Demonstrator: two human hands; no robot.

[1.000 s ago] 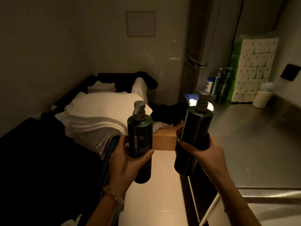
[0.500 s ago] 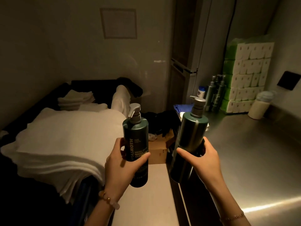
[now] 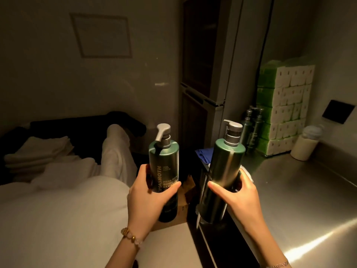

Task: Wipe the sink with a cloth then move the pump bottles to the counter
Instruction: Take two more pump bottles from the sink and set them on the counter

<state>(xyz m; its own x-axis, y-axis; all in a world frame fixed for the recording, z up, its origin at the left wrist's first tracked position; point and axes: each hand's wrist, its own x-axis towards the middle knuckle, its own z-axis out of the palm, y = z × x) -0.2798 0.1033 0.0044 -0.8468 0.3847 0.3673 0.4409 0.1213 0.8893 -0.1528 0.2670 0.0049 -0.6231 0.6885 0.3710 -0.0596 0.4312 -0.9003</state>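
Pump bottles are the whole business now: the labelled bottle [image 3: 164, 167] in the left hand [image 3: 148, 198] and the plain bottle [image 3: 224, 171] in the right hand [image 3: 239, 200], both upright in the air, neither yet set down. Against the views of a second ago the grips are unchanged, but the pair has been carried forward. The stacked white towels [image 3: 58, 209] have slid to the lower left, and the far end of the steel counter [image 3: 299, 200] stands larger and nearer. The plain bottle now hangs over the counter's near left edge; the labelled one is just left of that edge, above a cardboard box [image 3: 185, 209]. I judge this the carrying stage of the second step, with setting down next; the sink is out of view, so the wipe cannot be checked. Each hand wraps its bottle low on the body, thumb across the front, fingers curled behind. Both bottles are dark green with a metallic sheen and grey pump heads, spouts turned leftward; the left one bears pale lettering. At the counter's far left corner stand more pump bottles [image 3: 251, 132], a block of paper rolls [image 3: 286, 113] and a white jar [image 3: 305, 144].
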